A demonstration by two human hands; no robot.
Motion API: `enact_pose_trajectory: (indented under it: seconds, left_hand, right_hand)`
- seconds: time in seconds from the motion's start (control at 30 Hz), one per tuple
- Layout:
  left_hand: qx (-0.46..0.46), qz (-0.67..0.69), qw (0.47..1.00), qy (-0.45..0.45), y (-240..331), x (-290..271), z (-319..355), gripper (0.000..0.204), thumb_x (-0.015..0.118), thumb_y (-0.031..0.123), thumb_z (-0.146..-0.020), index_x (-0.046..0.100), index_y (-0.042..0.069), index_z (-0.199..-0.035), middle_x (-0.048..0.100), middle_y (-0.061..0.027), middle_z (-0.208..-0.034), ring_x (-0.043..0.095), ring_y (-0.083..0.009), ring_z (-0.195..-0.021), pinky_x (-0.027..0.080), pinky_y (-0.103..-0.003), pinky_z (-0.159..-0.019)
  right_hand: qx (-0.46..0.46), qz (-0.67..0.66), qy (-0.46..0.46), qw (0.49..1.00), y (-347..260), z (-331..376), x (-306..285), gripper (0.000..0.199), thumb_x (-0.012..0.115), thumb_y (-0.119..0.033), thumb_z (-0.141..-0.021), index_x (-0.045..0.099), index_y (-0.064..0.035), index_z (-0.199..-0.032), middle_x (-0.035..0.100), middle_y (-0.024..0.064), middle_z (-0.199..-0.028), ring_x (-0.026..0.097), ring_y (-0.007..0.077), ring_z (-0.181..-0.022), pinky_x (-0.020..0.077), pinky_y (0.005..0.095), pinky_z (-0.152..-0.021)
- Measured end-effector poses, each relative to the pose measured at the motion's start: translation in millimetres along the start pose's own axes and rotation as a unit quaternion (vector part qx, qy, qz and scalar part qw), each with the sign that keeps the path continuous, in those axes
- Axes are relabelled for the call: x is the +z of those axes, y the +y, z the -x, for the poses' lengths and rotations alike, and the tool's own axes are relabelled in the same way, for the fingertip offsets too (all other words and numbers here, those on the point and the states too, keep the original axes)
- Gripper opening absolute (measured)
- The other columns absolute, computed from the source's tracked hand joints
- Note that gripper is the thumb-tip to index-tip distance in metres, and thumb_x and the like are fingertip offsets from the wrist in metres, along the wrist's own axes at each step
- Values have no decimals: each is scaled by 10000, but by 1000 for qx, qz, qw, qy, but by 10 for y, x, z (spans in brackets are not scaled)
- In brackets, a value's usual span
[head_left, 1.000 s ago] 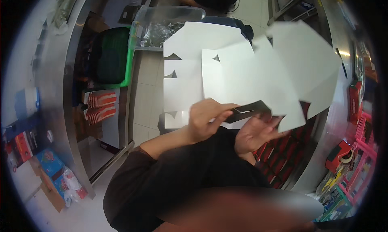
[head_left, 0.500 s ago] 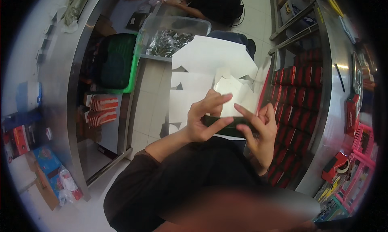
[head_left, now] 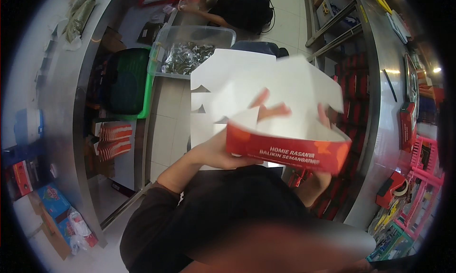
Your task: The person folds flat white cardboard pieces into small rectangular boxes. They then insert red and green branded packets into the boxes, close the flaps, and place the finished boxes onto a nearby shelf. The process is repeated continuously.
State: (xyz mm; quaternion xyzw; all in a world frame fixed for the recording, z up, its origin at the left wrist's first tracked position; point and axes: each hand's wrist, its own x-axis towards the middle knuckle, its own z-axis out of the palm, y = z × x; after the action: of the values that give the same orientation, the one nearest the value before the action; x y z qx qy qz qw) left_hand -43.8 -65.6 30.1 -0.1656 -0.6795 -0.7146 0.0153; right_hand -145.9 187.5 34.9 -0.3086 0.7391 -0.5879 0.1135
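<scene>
A part-folded cardboard box (head_left: 289,147), red printed outside and white inside, is held up in front of my body. My left hand (head_left: 216,152) grips its left side, with the thumb below and blurred fingers over the white inner face. On the right, my right hand (head_left: 316,180) holds the box from below and behind; fingertips show at the inner edge, and the rest is mostly hidden. Flat white cardboard blanks (head_left: 242,64) with notched edges lie beneath and beyond the box, partly covered by it.
Beyond the blanks stands a clear plastic tub (head_left: 159,59) of small packets, near a crouching person (head_left: 242,9). A green-rimmed crate (head_left: 145,92) and striped folded cartons (head_left: 114,140) sit left. Stacked red boxes (head_left: 351,97) fill the right shelf under a steel counter (head_left: 382,49).
A white blank has been lifted and tilted, its red printed side now facing me. My hands, earlier apart with fingers spread above the blanks, now grip it. The view has shifted slightly.
</scene>
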Motion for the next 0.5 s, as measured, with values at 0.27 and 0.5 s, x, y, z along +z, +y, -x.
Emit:
enact_pose_trajectory:
  seconds: [0.27, 0.5]
  left_hand:
    - [-99, -539, 836, 7, -349, -94, 58, 604, 721, 99, -750, 469, 43, -1296, 582, -98, -1114, 550, -274, -1132, 400, -412, -917]
    - [-57, -366, 929, 12, -493, -355, 230, 264, 650, 69, -841, 597, 46, -1099, 613, -82, -801, 611, -222, -756, 452, -335, -683]
  right_hand:
    - [-180, 221, 39, 958, -111, -65, 1017, 739, 834, -56, -680, 542, -90, -1359, 573, 103, -1134, 597, 187, -884, 474, 262, -623]
    - [-56, 23, 64, 996, 176, 102, 890, 313, 690, 125, -686, 771, -85, -904, 594, 39, -854, 591, 163, -755, 469, 281, -630]
